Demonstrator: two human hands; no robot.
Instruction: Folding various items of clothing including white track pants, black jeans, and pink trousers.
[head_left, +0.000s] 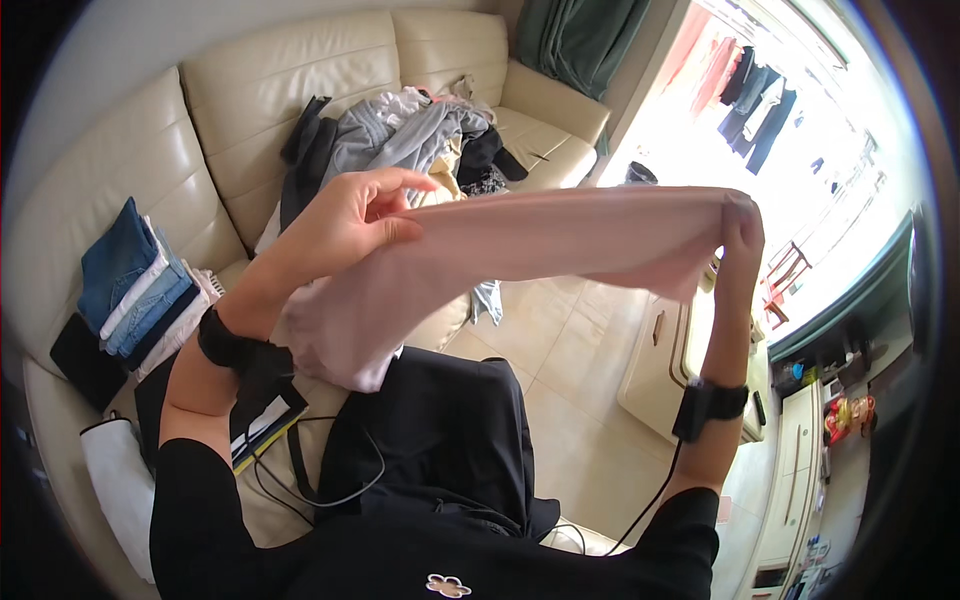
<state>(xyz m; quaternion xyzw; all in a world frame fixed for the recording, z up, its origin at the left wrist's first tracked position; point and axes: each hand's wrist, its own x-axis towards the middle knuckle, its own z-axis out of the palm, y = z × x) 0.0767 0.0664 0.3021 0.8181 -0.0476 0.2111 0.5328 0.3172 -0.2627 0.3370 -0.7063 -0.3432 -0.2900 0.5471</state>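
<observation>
A light pink garment is stretched sideways in the air between my two hands, above and beyond my lap. My left hand pinches its upper edge between thumb and fingers, and loose fabric droops below that hand toward the sofa seat. At the far end, my right hand grips a corner, its fingers partly hidden by the cloth. Which kind of garment it is cannot be told. A heap of mixed clothes, grey, black and white, lies on the sofa beyond my left hand.
On the cream leather sofa, folded jeans and other clothes lean at the left. A white rolled item lies nearer. Cables cross the seat beside my lap. A cream table with drawers stands at the right on the tiled floor.
</observation>
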